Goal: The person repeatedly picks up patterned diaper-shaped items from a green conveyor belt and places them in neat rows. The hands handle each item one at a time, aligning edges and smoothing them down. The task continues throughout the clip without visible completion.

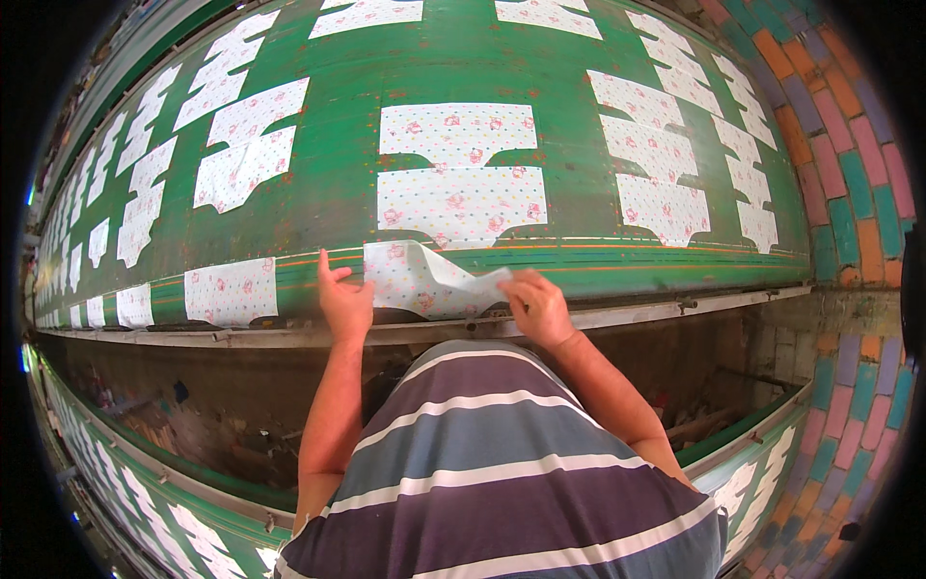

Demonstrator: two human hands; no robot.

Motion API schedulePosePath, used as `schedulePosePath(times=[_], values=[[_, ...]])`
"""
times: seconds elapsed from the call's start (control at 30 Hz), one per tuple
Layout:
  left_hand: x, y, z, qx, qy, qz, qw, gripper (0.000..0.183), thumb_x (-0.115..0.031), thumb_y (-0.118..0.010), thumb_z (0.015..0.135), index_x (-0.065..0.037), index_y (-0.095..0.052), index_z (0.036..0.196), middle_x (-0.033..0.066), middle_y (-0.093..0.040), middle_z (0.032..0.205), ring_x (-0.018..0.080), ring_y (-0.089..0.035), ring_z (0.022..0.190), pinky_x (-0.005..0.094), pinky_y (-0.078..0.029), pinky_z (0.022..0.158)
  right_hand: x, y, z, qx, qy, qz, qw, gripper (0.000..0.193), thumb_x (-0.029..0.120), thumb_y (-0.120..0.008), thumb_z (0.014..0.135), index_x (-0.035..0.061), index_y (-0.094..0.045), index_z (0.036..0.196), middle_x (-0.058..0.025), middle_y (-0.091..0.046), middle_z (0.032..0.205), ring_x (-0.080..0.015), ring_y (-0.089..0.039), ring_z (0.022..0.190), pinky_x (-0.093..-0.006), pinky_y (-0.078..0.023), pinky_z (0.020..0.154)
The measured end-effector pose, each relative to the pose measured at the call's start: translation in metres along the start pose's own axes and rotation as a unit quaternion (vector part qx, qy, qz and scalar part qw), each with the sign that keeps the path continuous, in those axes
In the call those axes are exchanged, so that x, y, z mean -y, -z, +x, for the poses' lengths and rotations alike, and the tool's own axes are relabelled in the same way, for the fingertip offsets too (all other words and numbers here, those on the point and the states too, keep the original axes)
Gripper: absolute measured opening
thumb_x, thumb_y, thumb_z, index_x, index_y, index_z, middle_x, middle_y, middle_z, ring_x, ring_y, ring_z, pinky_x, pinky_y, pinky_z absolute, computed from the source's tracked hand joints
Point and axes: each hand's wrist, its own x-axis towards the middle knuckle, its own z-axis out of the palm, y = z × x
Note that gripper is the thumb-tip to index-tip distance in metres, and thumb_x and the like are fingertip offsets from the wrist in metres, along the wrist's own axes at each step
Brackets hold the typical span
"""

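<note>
A white fabric piece (410, 280) printed with small dots and pink figures lies at the near edge of a green table, its right part lifted and folded. My right hand (538, 307) pinches the lifted right corner. At the piece's left edge is my left hand (345, 301), index finger stretched out and fingers apart, the thumb by the cloth; whether it presses on the cloth I cannot tell. Just beyond, two matching cut pieces (461, 201) lie flat, one behind the other.
The long green table (338, 145) carries rows of similar pieces, with one (230, 291) to my left. A metal rail (617, 318) runs along its near edge. Behind me stands another table (241, 507) with white pieces. Coloured brick paving (849, 183) lies at the right.
</note>
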Motion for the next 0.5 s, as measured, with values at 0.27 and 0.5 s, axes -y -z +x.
schedulePosePath(times=[0.27, 0.5], values=[[0.002, 0.001, 0.0, 0.002, -0.002, -0.007, 1.0, 0.112, 0.004, -0.088, 0.078, -0.009, -0.034, 0.175, 0.0136, -0.068, 0.122, 0.0152, -0.066, 0.076, 0.0333, -0.059, 0.08, -0.032, -0.004, 0.005, -0.025, -0.195, -0.004, 0.981, 0.029, -0.008, -0.075, 0.09, 0.0019, -0.081, 0.117, -0.0176, -0.074, 0.115, -0.0365, -0.075, 0.094, -0.0418, -0.062, 0.081], [0.003, 0.001, 0.0, 0.002, -0.001, 0.008, 1.0, 0.113, 0.004, -0.088, 0.078, -0.01, -0.032, 0.176, 0.0151, -0.07, 0.125, 0.0169, -0.07, 0.08, 0.0352, -0.061, 0.081, -0.007, 0.002, 0.0, 0.017, 0.135, -0.057, 0.989, 0.028, 0.001, -0.076, 0.079, 0.0079, -0.083, 0.105, -0.0089, -0.076, 0.106, -0.0297, -0.074, 0.088, -0.0446, -0.063, 0.079]])
